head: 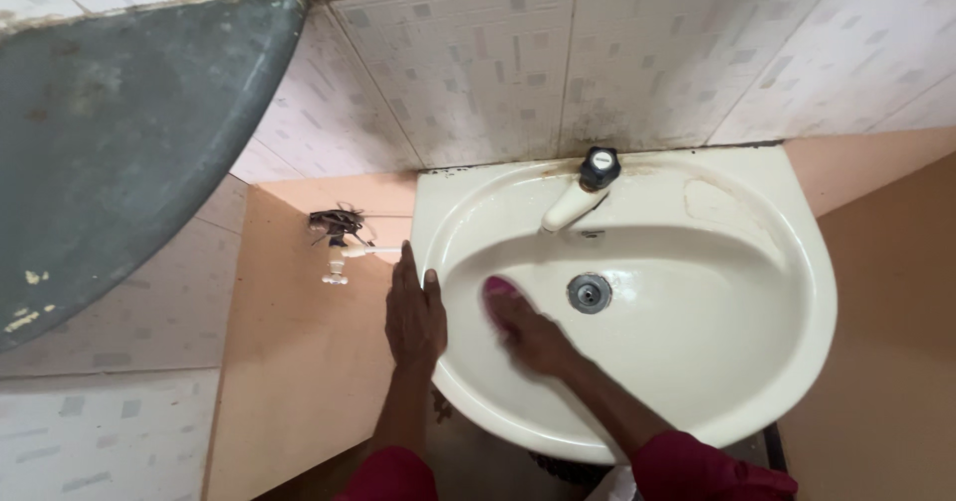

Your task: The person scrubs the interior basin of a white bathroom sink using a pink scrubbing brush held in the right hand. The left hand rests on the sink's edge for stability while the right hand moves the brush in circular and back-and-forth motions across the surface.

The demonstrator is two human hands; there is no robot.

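A cream wash basin [757, 292] is fixed to the tiled wall, seen from above. My left hand [414, 314] lies flat on its left rim, fingers together, holding nothing. My right hand [531, 334] is inside the bowl, left of the metal drain [589, 292], closed over a pink scrubber [498, 290] pressed against the bowl's surface. Both of my sleeves are dark red. A cream tap with a black knob [598, 167] stands at the basin's back edge, its spout pointing down into the bowl.
A small wall valve [337, 250] with a white pipe sticks out left of the basin. A grey curved panel [110, 142] fills the upper left. Patterned white tiles cover the wall behind; peach wall lies at the right.
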